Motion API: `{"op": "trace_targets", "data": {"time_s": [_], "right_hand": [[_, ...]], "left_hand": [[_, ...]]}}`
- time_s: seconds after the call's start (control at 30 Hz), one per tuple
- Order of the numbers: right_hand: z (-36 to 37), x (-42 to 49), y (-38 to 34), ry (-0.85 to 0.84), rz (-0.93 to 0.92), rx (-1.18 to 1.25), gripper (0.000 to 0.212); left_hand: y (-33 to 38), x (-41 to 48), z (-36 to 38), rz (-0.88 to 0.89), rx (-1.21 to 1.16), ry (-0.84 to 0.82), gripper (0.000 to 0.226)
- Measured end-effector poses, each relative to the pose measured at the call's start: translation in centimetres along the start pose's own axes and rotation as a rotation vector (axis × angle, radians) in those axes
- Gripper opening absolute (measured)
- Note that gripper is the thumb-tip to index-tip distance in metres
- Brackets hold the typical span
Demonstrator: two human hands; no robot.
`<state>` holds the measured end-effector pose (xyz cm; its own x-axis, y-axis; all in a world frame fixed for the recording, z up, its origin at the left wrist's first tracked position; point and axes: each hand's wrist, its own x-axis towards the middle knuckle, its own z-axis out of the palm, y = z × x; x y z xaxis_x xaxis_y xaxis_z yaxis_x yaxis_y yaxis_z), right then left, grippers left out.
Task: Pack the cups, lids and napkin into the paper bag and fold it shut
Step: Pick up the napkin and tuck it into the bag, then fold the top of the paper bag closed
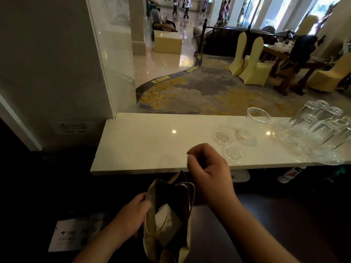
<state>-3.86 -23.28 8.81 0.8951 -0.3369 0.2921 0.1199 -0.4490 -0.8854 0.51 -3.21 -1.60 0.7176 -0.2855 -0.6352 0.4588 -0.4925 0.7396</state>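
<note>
Paper bag [169,221] open below your hands, white napkin [167,217] inside. Your left hand [131,215] grips its left rim. Right hand [209,168] above it, fingers loosely curled, empty. Cup [256,120] and lids [233,154] right of it.

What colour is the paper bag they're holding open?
Light brown, with a darker inside, seen in the head view: paper bag.
</note>
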Motion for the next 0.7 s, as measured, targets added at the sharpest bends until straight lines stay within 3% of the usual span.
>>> {"op": "trace_targets", "data": {"time_s": [0.23, 0.3, 0.4, 0.53, 0.7], "right_hand": [[0.8, -3.8, 6.6, 0.194, 0.321, 0.062, 0.021], [1.8, -4.9, 8.5, 0.100, 0.493, 0.066, 0.021], [3.3, -6.6, 9.3, -0.120, 0.724, 0.202, 0.047], [4.8, -7.6, 8.0, -0.231, 0.791, 0.289, 0.043], [7.1, -7.9, 7.5, -0.317, 0.843, 0.309, 0.046]], "left_hand": [[0.7, -0.7, 0.4, 0.029, -0.060, -0.014, 0.018], [0.9, -0.8, 0.7, 0.026, -0.104, 0.003, 0.022], [0.6, -1.0, 1.5, -0.046, -0.276, 0.030, 0.037], [0.4, -1.3, 3.5, -0.110, -0.600, -0.071, 0.047], [0.6, -1.7, 6.6, -0.087, -0.762, -0.140, 0.054]]}}
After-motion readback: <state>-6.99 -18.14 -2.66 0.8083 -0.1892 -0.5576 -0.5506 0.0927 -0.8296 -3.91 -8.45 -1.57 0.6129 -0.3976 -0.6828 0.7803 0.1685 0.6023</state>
